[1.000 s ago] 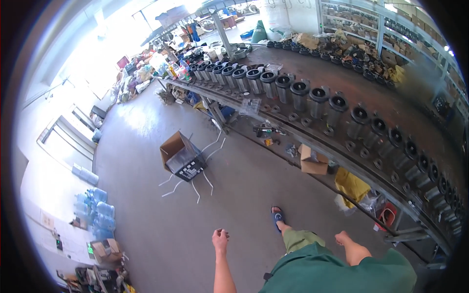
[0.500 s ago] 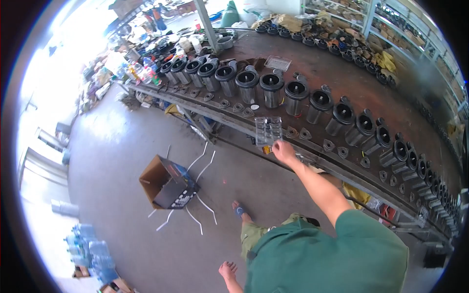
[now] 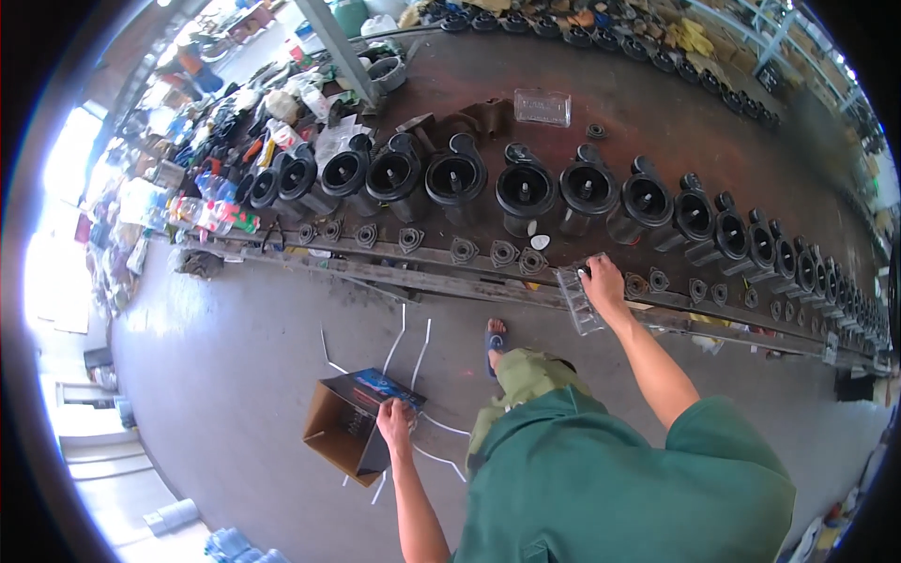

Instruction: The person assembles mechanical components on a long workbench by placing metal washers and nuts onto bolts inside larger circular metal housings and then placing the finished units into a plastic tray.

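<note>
Bench (image 3: 450, 75), long and dark, crosses the upper half of the view, its brown top scuffed with reddish patches and its near edge finished in worn grey rails. Toward its left end, a grey metal post (image 3: 338, 52) rises beside a grey tub (image 3: 386, 74), close to heaped clutter (image 3: 282, 103) of bags, papers and bottles. Shelving (image 3: 770, 42) stands at the upper right. Smooth grey floor (image 3: 216, 375) spreads below, paler toward the bright left side of the room.

Cylinders (image 3: 455, 178) stand in a curving row on the bench: dull metallic sides, thick black ring rims, a pale stud at the centre. Before them lie small rough metal flanges (image 3: 463, 250), roughly three-cornered with round middles. Near these sits a smooth white oval piece (image 3: 539, 242); farther back, a clear rectangular pack (image 3: 542, 108) lies flat.

The right hand (image 3: 603, 281) has its grip closed on a clear plastic tray (image 3: 580, 308), moulded with ridged compartments and held tilted at the bench's near edge. The left hand (image 3: 397, 420) is curled in front of an open cardboard box (image 3: 366, 385), brown inside with a dark printed side; whether that grip holds anything, or touches the box, I cannot tell. Thin, bent white strips (image 3: 404, 319) splay around the box.
</note>
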Demonstrator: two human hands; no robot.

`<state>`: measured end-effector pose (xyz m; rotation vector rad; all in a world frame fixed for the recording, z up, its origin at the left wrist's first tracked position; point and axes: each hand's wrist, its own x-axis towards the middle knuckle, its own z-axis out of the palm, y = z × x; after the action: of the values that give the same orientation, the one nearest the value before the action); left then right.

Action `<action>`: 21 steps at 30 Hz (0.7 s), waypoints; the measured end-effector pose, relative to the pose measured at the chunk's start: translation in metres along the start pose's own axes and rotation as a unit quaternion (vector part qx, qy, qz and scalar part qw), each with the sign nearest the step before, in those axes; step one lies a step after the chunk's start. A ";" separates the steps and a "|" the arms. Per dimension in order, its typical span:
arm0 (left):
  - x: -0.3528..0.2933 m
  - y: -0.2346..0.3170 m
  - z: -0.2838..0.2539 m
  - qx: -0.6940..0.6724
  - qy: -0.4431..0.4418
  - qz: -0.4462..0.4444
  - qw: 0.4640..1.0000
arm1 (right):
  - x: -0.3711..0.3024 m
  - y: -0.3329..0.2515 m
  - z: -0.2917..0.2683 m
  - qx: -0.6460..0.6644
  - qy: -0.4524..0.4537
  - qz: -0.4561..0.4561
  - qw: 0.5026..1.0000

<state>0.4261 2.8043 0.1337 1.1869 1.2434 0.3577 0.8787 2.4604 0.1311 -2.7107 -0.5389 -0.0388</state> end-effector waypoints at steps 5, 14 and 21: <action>0.065 0.101 0.098 0.047 -0.086 0.005 0.995 | 0.010 -0.034 -0.013 -0.156 -0.079 0.054 0.983; 0.128 0.173 0.239 0.269 -0.402 0.104 0.869 | 0.021 -0.048 -0.009 -0.124 -0.070 0.120 0.982; 0.148 0.195 0.271 0.269 -0.566 0.061 0.777 | 0.017 -0.028 -0.020 -0.016 -0.024 0.133 0.991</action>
<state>0.7833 2.8637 0.1813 1.5822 0.1637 -0.6336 0.8850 2.4835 0.1619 -2.7958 -0.1871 0.0887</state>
